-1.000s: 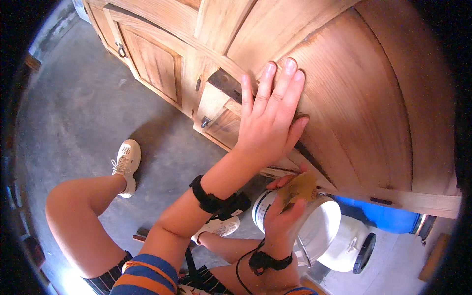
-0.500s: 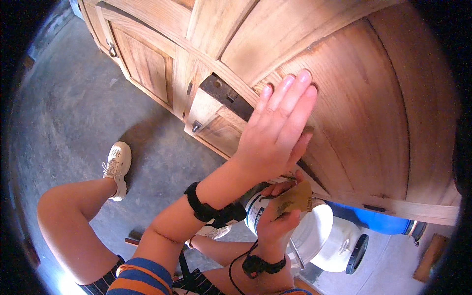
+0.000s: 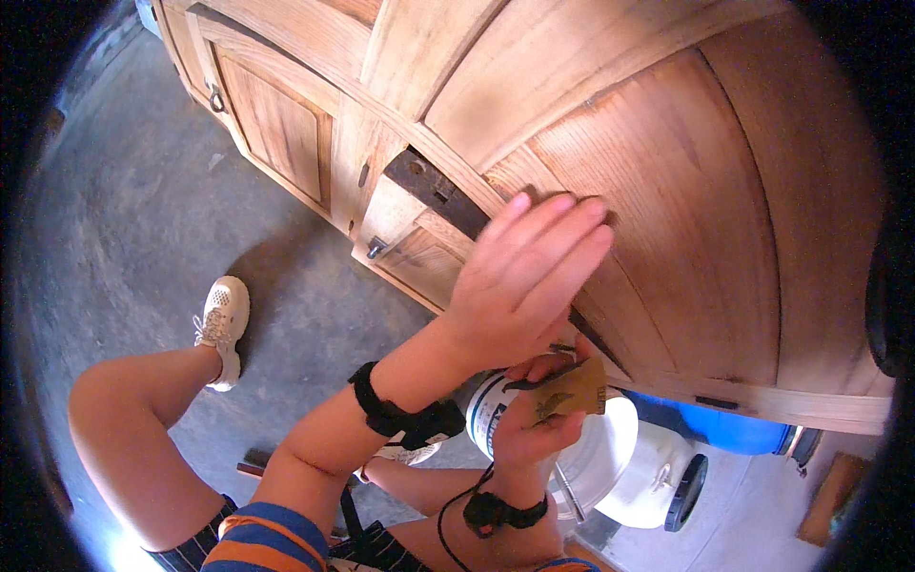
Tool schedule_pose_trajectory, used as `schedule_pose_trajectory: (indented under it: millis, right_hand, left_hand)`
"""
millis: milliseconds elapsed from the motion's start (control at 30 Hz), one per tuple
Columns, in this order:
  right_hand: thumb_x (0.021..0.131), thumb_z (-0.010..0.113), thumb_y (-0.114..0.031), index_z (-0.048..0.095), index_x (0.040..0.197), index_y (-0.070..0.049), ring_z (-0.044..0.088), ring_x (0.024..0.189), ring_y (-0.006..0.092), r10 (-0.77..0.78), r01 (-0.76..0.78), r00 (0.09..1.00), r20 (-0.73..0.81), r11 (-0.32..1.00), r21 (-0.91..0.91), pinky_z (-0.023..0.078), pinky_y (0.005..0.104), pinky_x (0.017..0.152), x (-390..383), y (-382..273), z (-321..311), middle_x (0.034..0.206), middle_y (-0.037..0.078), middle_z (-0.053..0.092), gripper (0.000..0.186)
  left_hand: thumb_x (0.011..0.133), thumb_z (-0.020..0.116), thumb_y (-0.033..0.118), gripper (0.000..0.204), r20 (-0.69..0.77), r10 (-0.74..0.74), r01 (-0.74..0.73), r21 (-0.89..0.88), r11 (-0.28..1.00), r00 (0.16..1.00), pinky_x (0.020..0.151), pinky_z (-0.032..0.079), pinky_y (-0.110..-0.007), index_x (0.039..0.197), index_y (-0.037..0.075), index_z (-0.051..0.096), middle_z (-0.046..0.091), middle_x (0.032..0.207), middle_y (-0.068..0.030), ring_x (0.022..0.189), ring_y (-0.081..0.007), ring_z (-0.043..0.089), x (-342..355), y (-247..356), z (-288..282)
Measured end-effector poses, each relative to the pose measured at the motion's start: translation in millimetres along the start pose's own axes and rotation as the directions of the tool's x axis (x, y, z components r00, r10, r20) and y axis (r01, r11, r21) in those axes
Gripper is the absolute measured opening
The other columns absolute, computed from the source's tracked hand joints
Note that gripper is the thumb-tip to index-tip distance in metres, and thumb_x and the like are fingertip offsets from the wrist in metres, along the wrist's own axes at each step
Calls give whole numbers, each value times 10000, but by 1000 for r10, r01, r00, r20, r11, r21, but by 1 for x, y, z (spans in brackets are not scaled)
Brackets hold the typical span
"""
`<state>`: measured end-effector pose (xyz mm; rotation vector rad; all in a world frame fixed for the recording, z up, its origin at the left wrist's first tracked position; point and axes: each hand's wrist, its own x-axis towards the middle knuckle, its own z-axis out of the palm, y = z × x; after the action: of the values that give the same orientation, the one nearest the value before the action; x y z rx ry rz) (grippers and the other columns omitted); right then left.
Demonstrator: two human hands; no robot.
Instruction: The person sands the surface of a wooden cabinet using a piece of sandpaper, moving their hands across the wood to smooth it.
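Note:
My left hand (image 3: 529, 272) is stretched out with its fingers together and nearly straight, over the bare wooden door panel (image 3: 667, 181) of a cabinet. Whether its fingertips touch the wood or hover just off it, I cannot tell. Below it, my right hand (image 3: 536, 440) pinches a folded piece of brown sandpaper (image 3: 576, 391) between thumb and fingers, close to the cabinet's lower edge. Both wrists wear black straps. Beside the left hand, a dark metal lock plate (image 3: 437, 191) is set in the door's edge.
Smaller cabinet doors (image 3: 272, 124) with metal pulls extend to the upper left. Under my right hand stand a white bucket (image 3: 615, 443), a white container with a black lid (image 3: 658, 486) and a blue drum (image 3: 710, 419). A wooden piece (image 3: 834, 496) lies on the floor at right.
My left hand has slid down and back along the panel, its fingers now lower and slightly bent. My right hand with the sandpaper has hardly moved.

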<state>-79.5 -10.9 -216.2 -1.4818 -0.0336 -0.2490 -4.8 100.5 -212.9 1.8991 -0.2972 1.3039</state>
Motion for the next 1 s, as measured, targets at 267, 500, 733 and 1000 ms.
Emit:
schedule_pose_trajectory:
  millis: [267,500,733,1000]
  right_hand:
    - [726,417,-707,306,1256,29,507,694,200,18,-18,1000,-7,999,-48,452,322,622,-1,-2,-1,763,76,485,913]
    - [794,329,-644,358,1217,32,456,642,172,-64,64,998,23,997,-40,405,284,607,2,-1,2,730,64,433,798]
    - [788,349,-628,361,1216,38,462,643,175,-62,62,998,-5,995,-78,409,288,606,3,-10,7,731,69,446,791]
    - [776,380,-605,348,1225,46,465,641,185,-82,81,997,4,980,-183,418,299,592,3,-16,5,729,78,449,792]
  left_hand:
    - [729,618,206,564,-74,-241,252,349,903,968,965,205,-602,1265,283,460,233,1358,-220,1241,-471,188,14,-14,-7]
    - [746,622,286,575,-38,-293,286,370,884,955,958,143,-656,1285,320,424,133,1414,-227,1266,-505,104,11,-18,-9]
    - [742,621,321,624,-33,-226,221,390,894,973,955,137,-662,1314,330,371,105,1431,-212,1277,-489,97,37,-14,-7]
    - [742,583,304,727,144,-182,88,493,865,973,1016,15,-595,1359,69,278,82,1426,-254,1306,-455,58,30,-3,-3]
